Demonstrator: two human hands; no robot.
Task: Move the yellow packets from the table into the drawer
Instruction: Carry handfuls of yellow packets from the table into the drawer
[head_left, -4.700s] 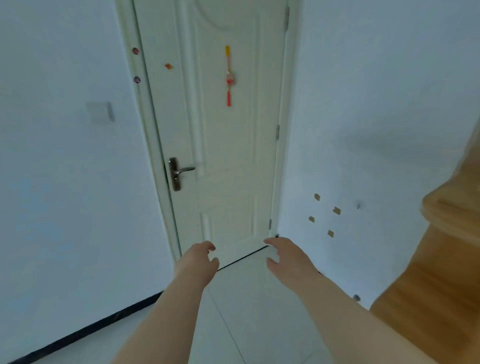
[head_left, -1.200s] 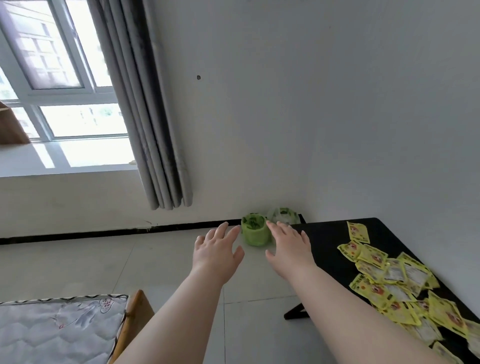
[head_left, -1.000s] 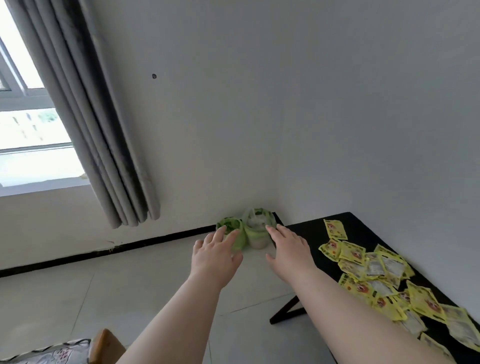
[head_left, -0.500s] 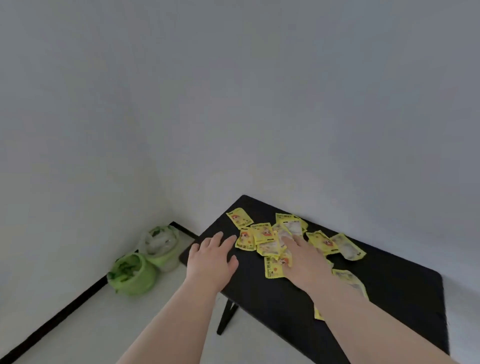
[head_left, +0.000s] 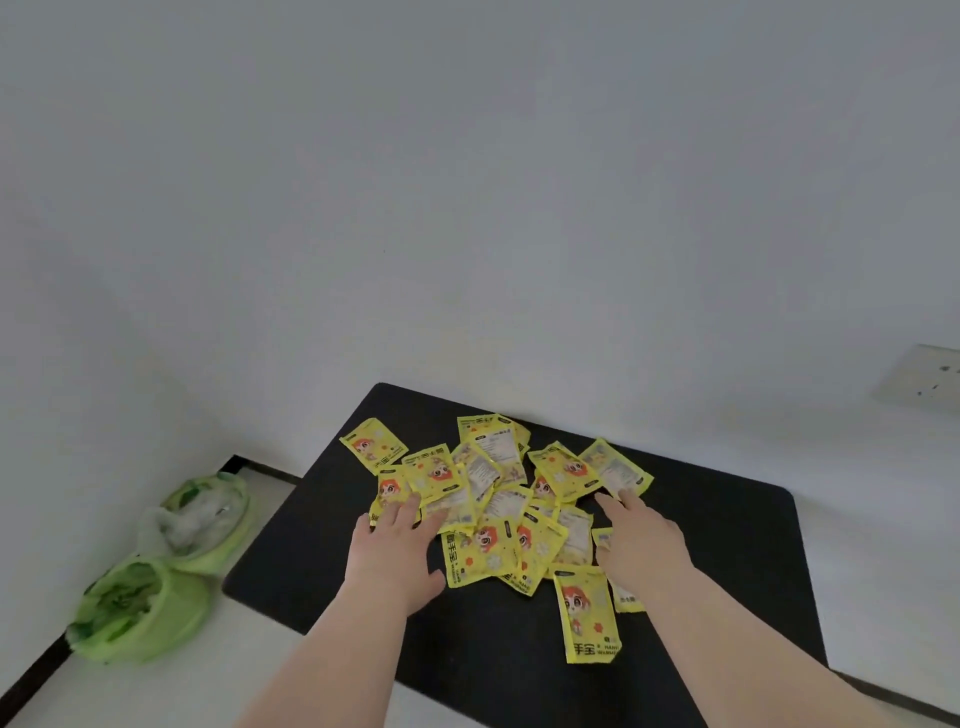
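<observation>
Wall plate (head_left: 930, 378) cut by right edge; packets (head_left: 626, 597) half-hidden — forearm.

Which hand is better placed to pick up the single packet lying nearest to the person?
Probably the right hand. The near packet lies just beside the right wrist, apart from the pile. The left hand rests flat on the pile's left edge, farther away.

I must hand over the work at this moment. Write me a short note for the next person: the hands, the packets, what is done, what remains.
Left hand: open, flat, fingers on the left edge of the packets; nothing gripped.
Right hand: open, resting at the right edge of the pile; nothing gripped.
Packets: all in a loose overlapping pile on the black table; one lies apart, nearer the front edge.
Drawer: not in view.
Done: nothing moved yet.
Left: gather the packets and carry all of them to the drawer.
</observation>
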